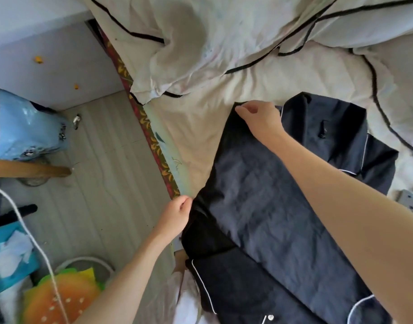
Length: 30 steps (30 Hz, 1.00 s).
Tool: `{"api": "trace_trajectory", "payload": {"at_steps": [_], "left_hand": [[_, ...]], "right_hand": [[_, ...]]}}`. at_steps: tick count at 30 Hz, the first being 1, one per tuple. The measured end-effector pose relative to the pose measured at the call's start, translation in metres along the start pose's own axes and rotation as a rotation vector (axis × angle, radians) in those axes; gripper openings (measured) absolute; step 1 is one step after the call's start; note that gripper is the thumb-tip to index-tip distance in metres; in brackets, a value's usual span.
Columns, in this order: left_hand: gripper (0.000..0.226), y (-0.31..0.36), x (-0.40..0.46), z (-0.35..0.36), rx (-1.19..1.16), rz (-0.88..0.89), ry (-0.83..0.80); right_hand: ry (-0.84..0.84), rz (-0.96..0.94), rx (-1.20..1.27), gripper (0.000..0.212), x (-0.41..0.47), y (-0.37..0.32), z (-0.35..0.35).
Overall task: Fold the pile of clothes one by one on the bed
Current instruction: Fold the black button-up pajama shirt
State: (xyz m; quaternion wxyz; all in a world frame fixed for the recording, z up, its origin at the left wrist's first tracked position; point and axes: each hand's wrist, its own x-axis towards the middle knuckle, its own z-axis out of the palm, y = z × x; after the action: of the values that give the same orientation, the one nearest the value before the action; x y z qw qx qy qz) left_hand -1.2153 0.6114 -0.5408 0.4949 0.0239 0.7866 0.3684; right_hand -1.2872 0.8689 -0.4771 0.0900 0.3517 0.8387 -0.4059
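Where the floor (88,141) runs along the bed's left edge, a blue bag (30,127) sits far left, a white cord (25,228) crosses below it, and an orange cushion (58,298) lies near the bottom edge of the view. A patterned red strip (151,139) marks the left edge of the bed (200,127).

At that edge the left hand (175,218) has its fingers curled tight, thumb against fingertips, pinching the near left corner of a dark garment (259,206). No gap shows between the fingers; the cloth bunches just right of them.

This garment is spread flat across the cream sheet, running from the bed's left edge up toward its middle. Near its lower end a second dark piece with white piping (224,288) overlaps it, with a small white button (270,317) at the bottom.

Further right and higher, the right hand (259,120) reaches over the garment to its far corner. Thumb and forefinger are closed in a pinch on the cloth's top edge, the other fingers loosely curled behind. Whether those other fingers touch the cloth cannot be told.

Right of that hand another dark piece with white trim (336,134) lies crumpled toward the bed's right side. A cream duvet with black piping (224,38) is heaped across the far part of the bed.
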Motion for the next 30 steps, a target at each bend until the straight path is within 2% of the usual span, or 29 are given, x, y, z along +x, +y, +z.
{"api": "trace_trajectory", "payload": {"at_steps": [2, 5, 9, 12, 16, 19, 23, 25, 27, 30], "left_hand": [[0.031, 0.015, 0.005, -0.004, -0.015, 0.034, 0.03], [0.034, 0.061, 0.02, -0.012, -0.048, 0.158, 0.165], [0.041, 0.138, 0.054, -0.016, -0.023, 0.357, 0.263], [0.038, 0.18, 0.079, -0.013, 0.096, 0.423, 0.233], [0.052, 0.2, 0.096, -0.02, 0.252, 0.356, 0.255], [0.04, 0.202, 0.096, -0.023, 0.319, 0.348, 0.27], [0.026, 0.208, 0.094, -0.021, 0.383, 0.365, 0.347], [0.022, 0.213, 0.095, -0.021, 0.376, 0.368, 0.354], [0.02, 0.215, 0.097, -0.022, 0.381, 0.366, 0.373], [0.012, 0.214, 0.099, -0.022, 0.318, 0.359, 0.399]], "right_hand": [[0.124, -0.003, 0.061, 0.023, -0.006, 0.009, -0.011], [0.366, -0.009, 0.093, 0.025, -0.02, 0.041, -0.045], [0.532, 0.049, -0.099, 0.027, -0.041, 0.117, -0.105], [0.541, 0.19, -0.219, 0.037, -0.047, 0.176, -0.146], [0.446, 0.341, -0.205, 0.061, -0.042, 0.226, -0.185], [0.31, 0.4, -0.097, 0.06, -0.036, 0.251, -0.197], [0.343, 0.493, 0.03, 0.061, -0.022, 0.268, -0.2], [0.316, 0.508, 0.089, 0.055, -0.018, 0.272, -0.201], [0.317, 0.469, 0.163, 0.036, -0.018, 0.275, -0.199], [0.455, 0.439, 0.272, 0.017, -0.019, 0.277, -0.199]]}}
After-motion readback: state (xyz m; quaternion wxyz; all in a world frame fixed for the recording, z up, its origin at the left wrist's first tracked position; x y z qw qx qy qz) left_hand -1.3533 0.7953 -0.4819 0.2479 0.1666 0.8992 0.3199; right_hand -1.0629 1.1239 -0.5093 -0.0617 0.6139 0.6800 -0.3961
